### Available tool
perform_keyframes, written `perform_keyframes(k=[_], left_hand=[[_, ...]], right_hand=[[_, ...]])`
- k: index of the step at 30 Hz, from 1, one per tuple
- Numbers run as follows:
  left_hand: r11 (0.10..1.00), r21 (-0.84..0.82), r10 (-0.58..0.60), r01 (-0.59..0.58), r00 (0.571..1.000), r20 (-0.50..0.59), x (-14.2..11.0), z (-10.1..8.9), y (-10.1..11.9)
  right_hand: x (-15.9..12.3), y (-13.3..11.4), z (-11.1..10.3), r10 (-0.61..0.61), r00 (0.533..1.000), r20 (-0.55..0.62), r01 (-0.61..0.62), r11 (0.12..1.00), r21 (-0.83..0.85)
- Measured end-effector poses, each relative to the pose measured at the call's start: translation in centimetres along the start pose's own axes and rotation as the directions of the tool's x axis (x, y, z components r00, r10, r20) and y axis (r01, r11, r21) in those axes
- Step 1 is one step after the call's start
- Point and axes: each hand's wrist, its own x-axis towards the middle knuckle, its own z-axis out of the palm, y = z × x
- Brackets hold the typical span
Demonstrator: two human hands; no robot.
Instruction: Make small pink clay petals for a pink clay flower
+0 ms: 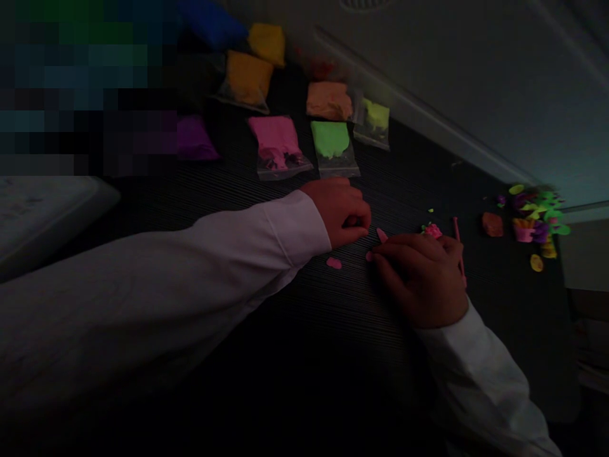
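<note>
Over the dark table, my left hand (340, 212) is closed, its fingers curled and the thumb near the index fingertip; whatever it may hold is hidden. A small flat pink clay piece (334, 263) lies just below it. To the right, my right hand (421, 273) has thumb and index fingertip together at another little pink clay piece (370, 256), mostly covered by the fingers. A pointed pink clay piece (382, 235) rests between the two hands. Behind my right knuckles sits a pink and green clay lump (432, 230), partly hidden. A thin pink stick tool (457, 238) runs behind that hand.
Bags of coloured clay lie at the back, among them pink (276, 136), green (332, 139), and orange (248, 77). A reddish-brown lump (492, 225) and several small clay figures (537, 219) stand at the right. A pale container (52, 212) is at the left.
</note>
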Motion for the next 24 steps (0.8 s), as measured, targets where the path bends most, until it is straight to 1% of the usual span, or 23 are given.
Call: perform_keyframes(k=[6, 11, 19, 24], left_hand=[[1.0, -0.013, -0.005, 0.004, 1.0, -0.023, -0.07, 0.07, 0.04], [1.0, -0.009, -0.005, 0.004, 1.0, -0.013, -0.05, 0.02, 0.06], [1.0, -0.005, -0.003, 0.003, 1.0, -0.001, -0.02, -0.04, 0.08], [1.0, -0.001, -0.005, 0.005, 1.0, -0.01, -0.03, -0.08, 0.13]], right_hand=[[0.05, -0.17, -0.03, 0.02, 1.0, -0.011, -0.02, 1.0, 0.003], [0.1, -0.23, 0.09, 0.037, 0.999, -0.001, -0.037, 0.999, 0.013], [0.16, -0.22, 0.31, 0.04, 0.998, -0.048, -0.037, 0.998, 0.053], [0.15, -0.23, 0.18, 0.043, 0.998, -0.043, -0.041, 0.998, 0.05]])
